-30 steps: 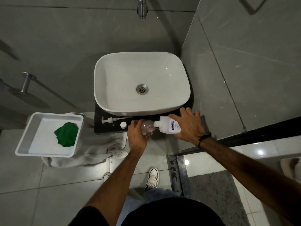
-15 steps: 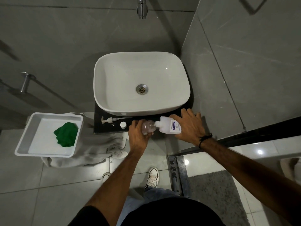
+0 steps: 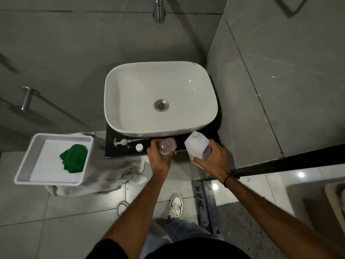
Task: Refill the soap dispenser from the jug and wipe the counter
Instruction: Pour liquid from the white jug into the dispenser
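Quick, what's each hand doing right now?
Left hand: closed around the small clear soap dispenser bottle.
Right hand: closed around the white plastic jug.

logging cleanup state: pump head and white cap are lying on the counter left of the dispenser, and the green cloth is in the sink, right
Not quite. The head view shows the green cloth lying in the white tray left of the counter, not in the sink. The pump head and white cap do lie on the counter, left of the dispenser.
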Demonstrator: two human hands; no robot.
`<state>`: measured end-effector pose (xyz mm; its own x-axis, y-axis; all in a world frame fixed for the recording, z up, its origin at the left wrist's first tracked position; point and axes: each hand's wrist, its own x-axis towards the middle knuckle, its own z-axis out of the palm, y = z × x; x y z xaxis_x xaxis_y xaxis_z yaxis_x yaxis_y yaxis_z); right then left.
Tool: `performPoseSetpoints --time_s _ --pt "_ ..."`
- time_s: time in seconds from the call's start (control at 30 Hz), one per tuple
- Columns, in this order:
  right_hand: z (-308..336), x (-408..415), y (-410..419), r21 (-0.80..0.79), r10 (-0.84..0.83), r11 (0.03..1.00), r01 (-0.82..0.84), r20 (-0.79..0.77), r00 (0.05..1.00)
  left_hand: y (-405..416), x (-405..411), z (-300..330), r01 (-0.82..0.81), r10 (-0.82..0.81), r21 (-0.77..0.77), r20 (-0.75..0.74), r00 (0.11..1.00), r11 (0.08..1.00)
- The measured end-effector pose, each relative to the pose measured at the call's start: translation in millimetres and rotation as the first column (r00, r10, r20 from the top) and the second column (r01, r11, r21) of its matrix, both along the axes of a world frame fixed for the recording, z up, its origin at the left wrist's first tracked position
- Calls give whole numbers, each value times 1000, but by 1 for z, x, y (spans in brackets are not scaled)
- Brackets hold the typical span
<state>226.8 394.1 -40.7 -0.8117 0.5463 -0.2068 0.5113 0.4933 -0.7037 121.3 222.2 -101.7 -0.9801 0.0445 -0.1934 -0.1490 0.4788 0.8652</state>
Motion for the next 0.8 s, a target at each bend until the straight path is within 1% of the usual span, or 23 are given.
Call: performPoseSetpoints --time_s 0.07,0.2,0.3,0.4,0.57,0.67,0.73,0.8 --pt "-8 4 0 -44 -46 998 46 -8 999 4 -3 -1 -25 25 12 -21 999 1000" --pt "-20 9 -1 -100 -67 993 68 18 998 13 -2 0 -68 72 50 -94 993 996" --pt "-26 12 -1 -133 -82 987 84 22 996 15 2 1 -120 130 110 -83 988 987" --pt "-31 14 -1 -153 -113 982 114 17 994 14 3 2 -107 118 120 -86 989 987" --pt "-38 16 -2 -199 -155 967 159 34 987 10 5 8 -29 34 51 -90 995 998" --pt "-41 17 -3 -200 -160 965 167 51 986 7 9 11 11 -12 -21 -77 997 1000" --pt "-43 18 -4 -202 -163 964 172 62 985 0 15 13 9 -17 -108 -73 997 994" --pt "-44 20 -6 -205 -160 964 171 72 985 -13 19 13 -36 10 -256 -102 995 966"
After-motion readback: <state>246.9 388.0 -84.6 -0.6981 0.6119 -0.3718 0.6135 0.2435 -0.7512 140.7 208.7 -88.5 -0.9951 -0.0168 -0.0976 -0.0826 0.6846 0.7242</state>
